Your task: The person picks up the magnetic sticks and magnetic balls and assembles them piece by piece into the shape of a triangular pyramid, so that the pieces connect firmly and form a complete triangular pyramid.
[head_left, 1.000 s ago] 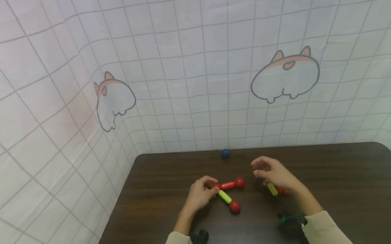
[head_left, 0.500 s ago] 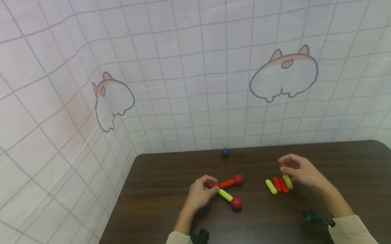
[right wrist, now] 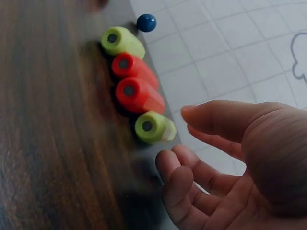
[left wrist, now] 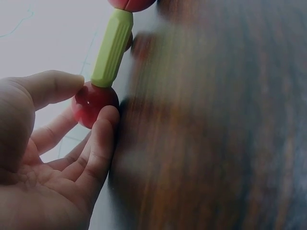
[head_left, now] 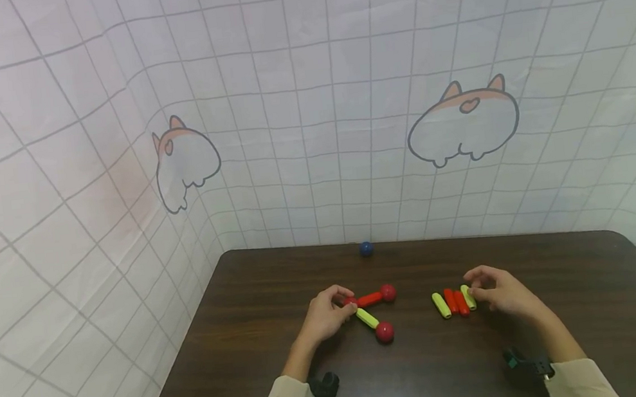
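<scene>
The fingers [left wrist: 101, 139] of the left hand [head_left: 326, 317] pinch a red ball [left wrist: 95, 106]; from their tips a yellow-green rod [left wrist: 112, 48] and a red rod [head_left: 370, 299] spread rightward to two end balls [head_left: 384, 332]. The right hand's [head_left: 502, 294] fingers are bent but released, just beside a loose yellow-green piece [right wrist: 156, 128]; three more loose pieces [right wrist: 140, 94] lie left of them. A blue ball [head_left: 366, 249] rests beyond both.
</scene>
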{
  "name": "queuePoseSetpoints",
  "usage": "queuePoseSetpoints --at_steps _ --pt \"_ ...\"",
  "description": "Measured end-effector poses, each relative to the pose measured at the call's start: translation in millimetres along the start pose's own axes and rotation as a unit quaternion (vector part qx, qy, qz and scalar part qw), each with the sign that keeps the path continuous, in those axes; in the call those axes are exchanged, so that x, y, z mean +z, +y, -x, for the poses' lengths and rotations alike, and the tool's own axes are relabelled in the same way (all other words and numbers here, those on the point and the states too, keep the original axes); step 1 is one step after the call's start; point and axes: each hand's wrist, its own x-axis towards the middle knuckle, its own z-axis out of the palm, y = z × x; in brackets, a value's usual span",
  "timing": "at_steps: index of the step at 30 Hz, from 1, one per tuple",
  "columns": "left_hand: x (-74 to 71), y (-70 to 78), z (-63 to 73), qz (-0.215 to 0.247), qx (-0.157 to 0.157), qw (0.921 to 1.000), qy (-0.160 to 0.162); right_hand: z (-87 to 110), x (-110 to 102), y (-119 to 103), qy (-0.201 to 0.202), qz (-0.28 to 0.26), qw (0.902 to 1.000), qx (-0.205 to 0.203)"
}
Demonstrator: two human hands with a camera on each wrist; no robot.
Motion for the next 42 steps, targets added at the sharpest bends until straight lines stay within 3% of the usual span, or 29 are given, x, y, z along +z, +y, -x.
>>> queuePoseSetpoints --at_steps 8,19,34,42 --pt "-0.7 -0.3 0.3 -0.002 -0.003 1.0000 -0.001 -2.0 2.1 3.0 0.004 0.041 0.9991 0.007" --pt "0.1 0.7 0.5 -0.004 -0.004 1.0000 -0.002 2.2 -6.7 8.7 0.006 0.049 0.9987 0.016" --pt "-0.4 3.1 1.6 -0.003 -0.001 1.0000 0.001 0.4 -1.5 5.5 0.014 0.063 0.9975 0.031" --pt "-0.5 3.3 1.8 -0.003 -0.005 1.0000 0.000 -0.8 -6.4 6.5 0.025 0.024 0.9993 -0.013"
